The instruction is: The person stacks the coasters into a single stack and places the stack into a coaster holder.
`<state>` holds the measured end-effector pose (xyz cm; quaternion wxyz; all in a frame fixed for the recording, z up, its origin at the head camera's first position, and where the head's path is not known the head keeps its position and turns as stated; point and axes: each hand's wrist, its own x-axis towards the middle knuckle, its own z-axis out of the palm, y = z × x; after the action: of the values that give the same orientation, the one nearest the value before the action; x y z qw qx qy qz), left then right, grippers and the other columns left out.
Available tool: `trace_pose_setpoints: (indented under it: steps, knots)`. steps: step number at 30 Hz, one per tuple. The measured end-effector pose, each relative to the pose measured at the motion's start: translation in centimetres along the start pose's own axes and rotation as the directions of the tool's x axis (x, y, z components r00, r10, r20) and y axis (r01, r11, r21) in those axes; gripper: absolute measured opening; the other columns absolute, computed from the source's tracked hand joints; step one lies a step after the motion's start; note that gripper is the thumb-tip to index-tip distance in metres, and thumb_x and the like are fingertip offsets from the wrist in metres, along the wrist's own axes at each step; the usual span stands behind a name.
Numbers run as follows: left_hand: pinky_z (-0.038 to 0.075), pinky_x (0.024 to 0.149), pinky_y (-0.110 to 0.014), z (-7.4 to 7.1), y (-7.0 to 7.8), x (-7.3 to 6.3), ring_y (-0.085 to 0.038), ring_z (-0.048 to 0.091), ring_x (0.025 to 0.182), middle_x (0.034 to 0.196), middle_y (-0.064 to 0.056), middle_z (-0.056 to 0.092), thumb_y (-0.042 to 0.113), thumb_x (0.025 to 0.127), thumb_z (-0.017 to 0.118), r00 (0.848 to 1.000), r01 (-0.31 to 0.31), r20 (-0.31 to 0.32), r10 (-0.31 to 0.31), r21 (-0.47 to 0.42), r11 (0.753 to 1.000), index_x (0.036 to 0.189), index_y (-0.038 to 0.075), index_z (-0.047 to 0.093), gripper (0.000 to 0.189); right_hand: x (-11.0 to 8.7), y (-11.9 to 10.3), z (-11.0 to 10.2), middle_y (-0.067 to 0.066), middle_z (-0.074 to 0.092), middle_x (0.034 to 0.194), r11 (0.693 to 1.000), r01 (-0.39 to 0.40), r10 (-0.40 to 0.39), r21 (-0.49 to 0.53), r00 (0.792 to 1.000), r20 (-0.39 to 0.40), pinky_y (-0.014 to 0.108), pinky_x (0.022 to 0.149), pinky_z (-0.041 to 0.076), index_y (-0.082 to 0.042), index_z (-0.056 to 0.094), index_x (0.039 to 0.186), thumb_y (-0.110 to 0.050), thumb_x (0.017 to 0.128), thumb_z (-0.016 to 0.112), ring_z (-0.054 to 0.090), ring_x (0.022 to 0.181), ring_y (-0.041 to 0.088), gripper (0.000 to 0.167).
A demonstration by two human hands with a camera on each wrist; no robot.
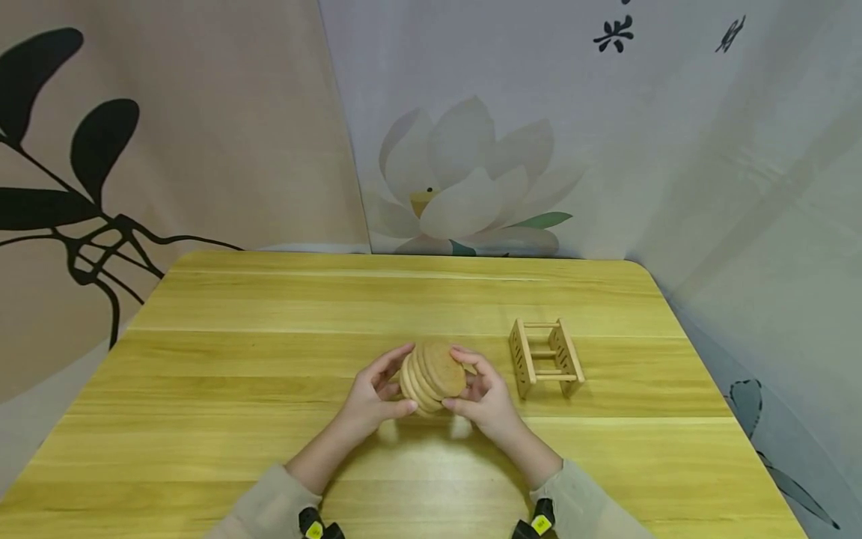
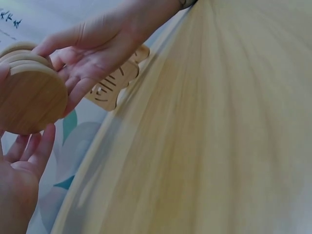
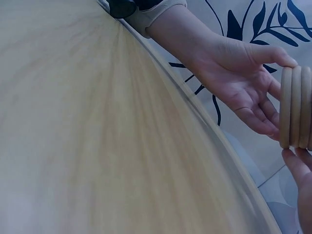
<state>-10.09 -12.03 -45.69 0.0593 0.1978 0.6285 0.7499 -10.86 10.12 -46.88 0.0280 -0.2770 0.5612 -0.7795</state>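
Note:
A stack of several round wooden coasters (image 1: 432, 378) is held up over the middle of the table, its discs slightly fanned. My left hand (image 1: 382, 385) grips the stack's left side, thumb at the lower edge and fingers along the upper edge. On the other side my right hand (image 1: 486, 394) holds it the same way. The left wrist view shows the broad face of one coaster (image 2: 34, 100) between both hands. Seen edge-on in the right wrist view, the coasters (image 3: 296, 107) stand pressed together. To the right of my right hand stands a small slatted wooden rack (image 1: 545, 355).
The light wooden table (image 1: 236, 419) has rounded far corners. Behind it hang printed curtains, with a large flower (image 1: 471, 172) in the middle and dark leaves (image 1: 101, 142) at left. Black wrist cameras (image 1: 535, 522) sit at both sleeves.

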Motion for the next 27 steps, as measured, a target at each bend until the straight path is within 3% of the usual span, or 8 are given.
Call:
trace_pose_setpoints:
  steps: [5,15,21,27]
  knots:
    - [0.046,0.095,-0.035,0.4,0.0,0.1,-0.025,0.050,0.118,0.132,-0.019,0.049,0.010,0.077,0.080,1.000,-0.005,-0.016,0.005,0.012,1.000,0.142,0.003,0.043,0.074,0.0,0.1,-0.1,0.008,0.040,0.139,1.000,0.031,-0.031,0.003,0.999,-0.023,0.035,0.092,0.048,0.009,0.045,0.131,0.015,0.072,0.068,0.053,0.114,0.025,0.063]
    - [0.048,0.092,-0.038,1.0,-0.2,0.6,-0.026,0.052,0.113,0.128,-0.025,0.047,0.008,0.078,0.079,0.999,-0.049,-0.018,0.048,-0.048,0.998,0.140,-0.001,0.043,0.073,0.0,-0.2,-0.2,0.006,0.042,0.139,0.999,0.038,-0.039,-0.006,0.998,-0.050,0.034,0.091,0.048,0.007,0.047,0.131,0.010,0.075,0.070,0.054,0.112,0.024,0.061]
    - [0.049,0.091,-0.038,1.3,0.0,0.9,-0.026,0.052,0.112,0.126,-0.021,0.048,0.010,0.077,0.079,0.998,-0.051,-0.034,0.049,-0.046,0.998,0.140,-0.001,0.044,0.073,0.0,0.0,-0.4,0.005,0.043,0.139,0.998,0.070,-0.070,0.006,0.997,-0.042,0.032,0.091,0.049,0.002,0.049,0.131,0.010,0.078,0.071,0.056,0.109,0.023,0.058]
    - [0.052,0.086,-0.034,1.5,0.3,1.1,-0.025,0.052,0.109,0.125,-0.020,0.048,0.007,0.076,0.079,0.999,-0.030,-0.040,0.028,-0.048,0.998,0.140,-0.001,0.044,0.073,0.0,-0.1,-0.5,0.005,0.044,0.139,0.997,0.077,-0.076,0.016,0.996,-0.043,0.030,0.090,0.049,-0.002,0.051,0.131,-0.007,0.078,0.079,0.055,0.111,0.022,0.060]
